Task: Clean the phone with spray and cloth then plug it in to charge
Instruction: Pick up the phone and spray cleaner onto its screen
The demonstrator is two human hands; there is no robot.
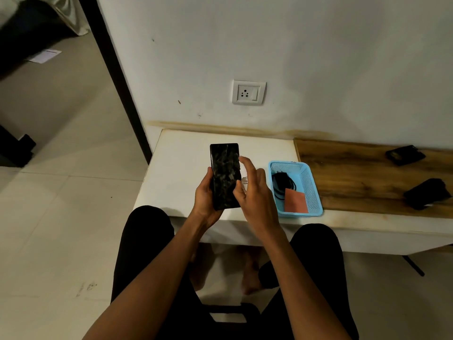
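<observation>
My left hand (205,196) holds a black phone (225,174) upright over the white table (179,168); its dark screen looks smeared. My right hand (256,193) is close beside the phone's right edge, wrapped around a small clear spray bottle (244,180) that is mostly hidden by the palm, with the index finger raised above it. An orange-pink cloth (296,201) and a coiled black charger cable (281,184) lie in a blue plastic basket (312,190) to the right of my hands. A white wall socket (248,92) with a switch sits on the wall above the table.
Right of the basket is a wooden surface (355,173) with two dark objects, one at the back (405,155) and one nearer (427,193). My knees in black trousers are under the table's front edge. Tiled floor lies to the left.
</observation>
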